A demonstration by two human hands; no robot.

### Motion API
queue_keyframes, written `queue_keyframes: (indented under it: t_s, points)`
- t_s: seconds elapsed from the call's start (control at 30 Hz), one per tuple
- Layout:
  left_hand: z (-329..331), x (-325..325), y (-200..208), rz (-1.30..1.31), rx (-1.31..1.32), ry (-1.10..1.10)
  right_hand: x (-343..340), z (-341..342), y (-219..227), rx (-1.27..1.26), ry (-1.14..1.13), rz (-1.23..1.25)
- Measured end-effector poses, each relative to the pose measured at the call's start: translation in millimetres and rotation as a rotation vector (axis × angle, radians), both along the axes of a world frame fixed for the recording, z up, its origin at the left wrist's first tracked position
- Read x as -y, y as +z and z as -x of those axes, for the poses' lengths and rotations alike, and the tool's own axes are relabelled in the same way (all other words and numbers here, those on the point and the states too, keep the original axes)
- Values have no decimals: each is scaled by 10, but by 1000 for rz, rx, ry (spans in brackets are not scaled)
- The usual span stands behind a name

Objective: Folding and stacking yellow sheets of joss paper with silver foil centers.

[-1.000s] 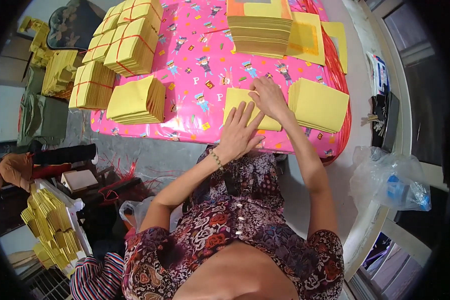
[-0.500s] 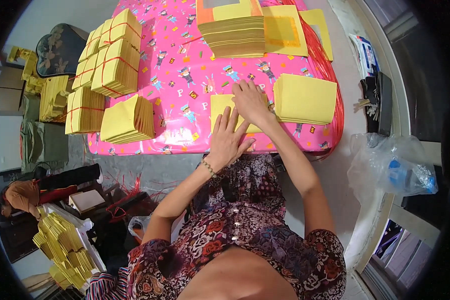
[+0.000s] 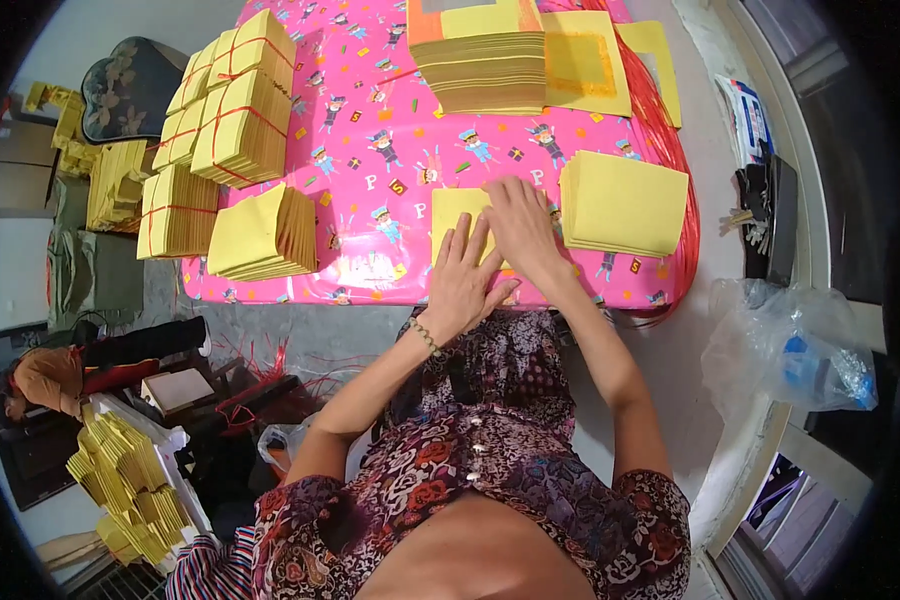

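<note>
Flat on the table's near side lies a yellow paper sheet [image 3: 452,207], mostly covered by both hands; whether it is folded or several layers thick is hidden. My left hand [image 3: 462,282] presses on its near left part with fingers spread, a beaded bracelet on the wrist. Beside it, my right hand [image 3: 522,228] rests palm down across the sheet's right part, fingers stretched out and touching the paper. Close to the right hand sits a stack of folded yellow paper [image 3: 630,202]. To the left stands another folded yellow stack [image 3: 245,232], unbound.
Yellow bundles [image 3: 240,130] tied with red string are piled at the table's left. A tall paper stack [image 3: 485,75] stands at the far side, beside red strings [image 3: 655,130] along the right edge. A plastic bag [image 3: 790,345] hangs right. A person [image 3: 50,380] is at lower left.
My right hand has slid a little toward me and to the right over the sheet. My left hand stays in place on the paper. The whole view has shifted slightly.
</note>
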State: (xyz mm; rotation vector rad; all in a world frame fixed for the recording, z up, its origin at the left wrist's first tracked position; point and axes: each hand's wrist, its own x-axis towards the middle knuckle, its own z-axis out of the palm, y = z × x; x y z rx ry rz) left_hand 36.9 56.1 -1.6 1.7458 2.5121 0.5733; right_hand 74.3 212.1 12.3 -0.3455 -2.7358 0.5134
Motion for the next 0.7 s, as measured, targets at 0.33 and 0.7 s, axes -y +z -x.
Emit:
queue_keyframes:
  t_s: [0.33, 0.7]
  points:
    - [-4, 10, 76, 19, 49, 0, 259, -1010, -52, 92, 69, -57]
    - [-1, 21, 71, 11, 78, -8, 306, -1097, -34, 191, 170, 33]
